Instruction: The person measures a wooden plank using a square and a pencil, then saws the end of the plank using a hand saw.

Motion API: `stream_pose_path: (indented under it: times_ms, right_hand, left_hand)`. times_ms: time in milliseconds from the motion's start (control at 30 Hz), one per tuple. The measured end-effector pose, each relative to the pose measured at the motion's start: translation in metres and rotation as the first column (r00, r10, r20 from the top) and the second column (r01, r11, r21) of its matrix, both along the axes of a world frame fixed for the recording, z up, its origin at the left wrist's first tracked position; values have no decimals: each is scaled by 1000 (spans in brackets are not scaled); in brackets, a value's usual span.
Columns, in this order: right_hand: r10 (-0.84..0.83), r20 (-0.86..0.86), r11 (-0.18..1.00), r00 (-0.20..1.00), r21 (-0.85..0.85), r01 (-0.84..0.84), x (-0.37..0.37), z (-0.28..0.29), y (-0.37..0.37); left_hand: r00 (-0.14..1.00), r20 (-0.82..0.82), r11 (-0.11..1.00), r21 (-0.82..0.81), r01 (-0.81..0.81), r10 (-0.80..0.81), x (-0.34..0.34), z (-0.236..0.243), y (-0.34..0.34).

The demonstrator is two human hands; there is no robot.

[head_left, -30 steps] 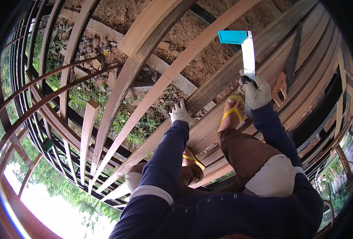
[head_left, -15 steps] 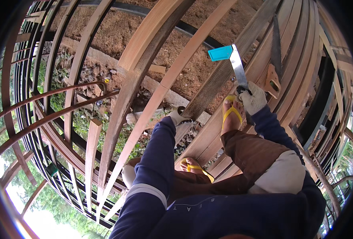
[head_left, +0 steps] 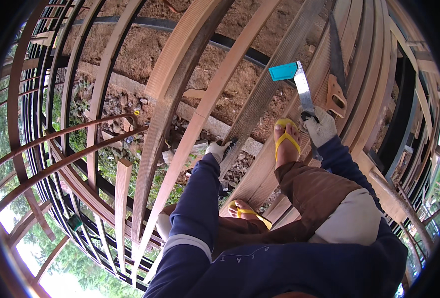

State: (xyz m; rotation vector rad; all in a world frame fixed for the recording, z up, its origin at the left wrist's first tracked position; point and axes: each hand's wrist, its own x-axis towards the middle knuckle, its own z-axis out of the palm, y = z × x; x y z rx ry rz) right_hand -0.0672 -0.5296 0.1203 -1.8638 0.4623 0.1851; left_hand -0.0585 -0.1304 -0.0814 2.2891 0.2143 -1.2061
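In my right hand [head_left: 321, 130], gloved in white, is a try square [head_left: 304, 89], held by the lower part of its metal blade. Its turquoise handle points up and to the left, over a weathered grey-brown plank [head_left: 269, 89]. Something black shows at the glove's fingers. My left hand [head_left: 217, 150], also gloved, is closed around the edge of that same plank near its lower part. A dark patch shows at its fingertips, too small to make out. To the right of the square, a hand saw [head_left: 336, 97] with a wooden handle lies on the boards.
Long boards [head_left: 373, 64] lie side by side at the right. My feet in yellow flip-flops [head_left: 285, 139] rest on a plank. Left stand spaced slats [head_left: 111, 54] and curved rusty bars [head_left: 71, 128]. Soil and rubble [head_left: 130, 104] show between the beams.
The square has shifted slightly right and down with my right hand. My left hand has moved a little down and left along the plank, its fingers now drawn in more tightly. The view has shifted slightly.
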Motion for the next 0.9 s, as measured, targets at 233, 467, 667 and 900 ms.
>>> stream_pose_path:
  times_ms: [233,467,667,900]
  right_hand:
    - [110,-51,993,993,-32,-111,1,-3,8]
    - [180,-86,981,980,-56,-186,4,5,14]
    - [389,-149,899,909,-152,-410,22,21,18]
    - [836,-36,521,548,-262,-812,56,27,40]
  left_hand:
    - [999,6,999,26,42,-42,20,9,12]
    - [999,-36,990,-136,-23,18,5,-29,13]
    - [999,-33,998,-39,41,-43,29,20,-5]
    - [991,112,716,-685,132,-75,89,139,-12]
